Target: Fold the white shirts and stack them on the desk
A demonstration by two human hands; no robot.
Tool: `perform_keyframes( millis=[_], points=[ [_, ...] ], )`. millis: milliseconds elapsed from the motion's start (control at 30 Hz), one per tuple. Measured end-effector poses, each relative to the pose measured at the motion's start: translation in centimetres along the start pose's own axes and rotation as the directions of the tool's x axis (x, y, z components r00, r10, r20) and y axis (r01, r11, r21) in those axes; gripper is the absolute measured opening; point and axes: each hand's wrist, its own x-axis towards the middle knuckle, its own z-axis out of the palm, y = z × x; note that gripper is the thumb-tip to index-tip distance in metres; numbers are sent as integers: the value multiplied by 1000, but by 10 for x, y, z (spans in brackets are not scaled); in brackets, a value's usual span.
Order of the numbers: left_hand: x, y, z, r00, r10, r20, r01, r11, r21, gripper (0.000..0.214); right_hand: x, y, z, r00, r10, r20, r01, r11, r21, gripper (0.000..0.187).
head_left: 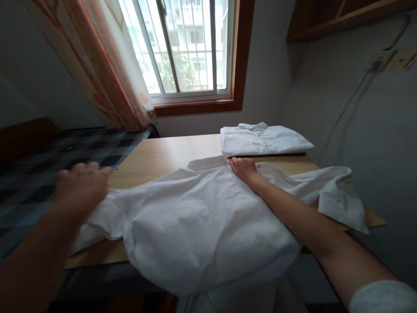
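A white shirt (202, 221) lies spread over the wooden tabletop, its collar toward the window and its lower part hanging past the near edge. One sleeve reaches left, the other lies bent on the right. My right hand (243, 168) is closed on the shirt beside the right end of the collar (208, 163). Above the left sleeve (109, 213) is my left hand (83, 182), smeared by motion. Its fingers look bent, but I cannot tell whether they hold any cloth.
A folded white shirt (263, 140) rests on a dark, thin-edged item at the tabletop's (169, 152) back right. To the left is a bed with a checked cover (29, 174). A curtain (110, 65) hangs beside the barred window (192, 52). A cable runs down the right wall.
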Motion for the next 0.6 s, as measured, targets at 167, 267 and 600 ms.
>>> perform_keyframes(
  millis=[167,267,600],
  points=[
    [0,121,-8,942,332,41,-329,942,-68,32,-1,7,8,999,18,-33,-17,999,29,41],
    [3,173,7,843,530,-93,-535,807,-251,36,-3,16,6,998,12,-66,-7,998,70,45],
    [12,219,54,892,434,125,-321,805,-499,64,-3,46,-2,999,1,-46,3,998,69,41]
  ],
)
